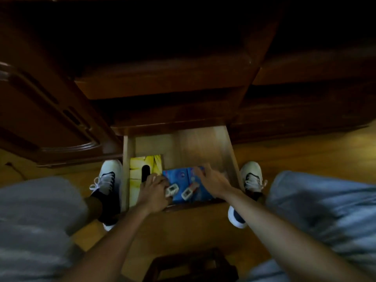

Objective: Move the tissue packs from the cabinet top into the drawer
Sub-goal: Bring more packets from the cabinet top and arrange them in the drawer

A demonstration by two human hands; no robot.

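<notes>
The left hand (153, 189) reaches into the open drawer (221, 147), its grip curled down at the near left corner of the blue tissue packs (184, 181). Whether the fingers actually pinch the pack or only rest on it cannot be told, since the knuckles hide the fingertips. The right hand (211, 180) lies over the right part of the same blue packs, its grip spread with fingers fanned toward the drawer's back wall, flat on the wrapping and closing on nothing.

The blue packs sit side by side in the near half of the drawer, against its front edge. Two small white clip-like devices (179, 191) lie on them between the hands, one touching the left hand's knuckles. Left of the blue packs, against the drawer's left wall, lies a yellow tissue box (138, 176) with a dark oval slot. The far half of the drawer floor shows bare pale wood.

The drawer is pulled out from a dark wooden cabinet (162, 78) over a wooden floor (295, 155). A white sneaker (108, 176) stands just left of the drawer, another white sneaker (252, 176) just right of it. Grey-clad knees (36, 210) frame both forearms.
</notes>
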